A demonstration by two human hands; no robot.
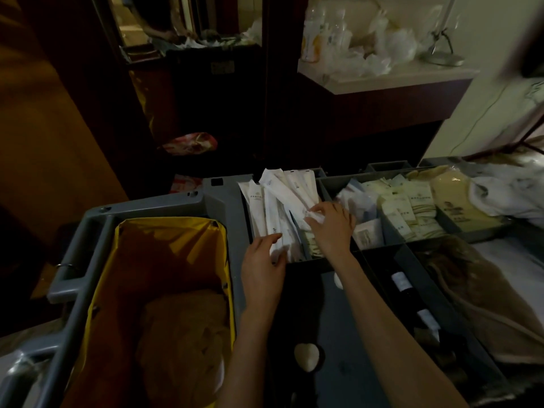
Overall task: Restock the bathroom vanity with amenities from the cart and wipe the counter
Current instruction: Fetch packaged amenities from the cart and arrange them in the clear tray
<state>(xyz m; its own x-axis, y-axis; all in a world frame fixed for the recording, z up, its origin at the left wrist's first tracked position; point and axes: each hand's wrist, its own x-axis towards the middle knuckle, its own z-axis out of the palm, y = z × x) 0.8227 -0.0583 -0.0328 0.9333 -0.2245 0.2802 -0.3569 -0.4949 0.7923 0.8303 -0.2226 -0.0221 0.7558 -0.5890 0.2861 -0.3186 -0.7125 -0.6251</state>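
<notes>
A grey housekeeping cart [223, 189] fills the lower view. Its top bin [323, 184] holds several long white amenity packets [278, 201]. My left hand [262, 260] grips the near end of one long white packet [276, 245] at the bin's front edge. My right hand [331, 228] reaches into the same bin and pinches a small crumpled white wrapper [315, 216]. Beyond the cart, at the upper right, the white vanity counter [412, 76] carries bottles and crumpled white plastic.
A yellow-lined laundry bag [164, 240] with brown cloth sits at the cart's left. Bins to the right hold cream sachets [412, 207], a beige pack [453, 198] and white cloth [506, 195]. Dark bottles [412, 304] lie in a lower tray. A dark bin [206, 72] stands behind.
</notes>
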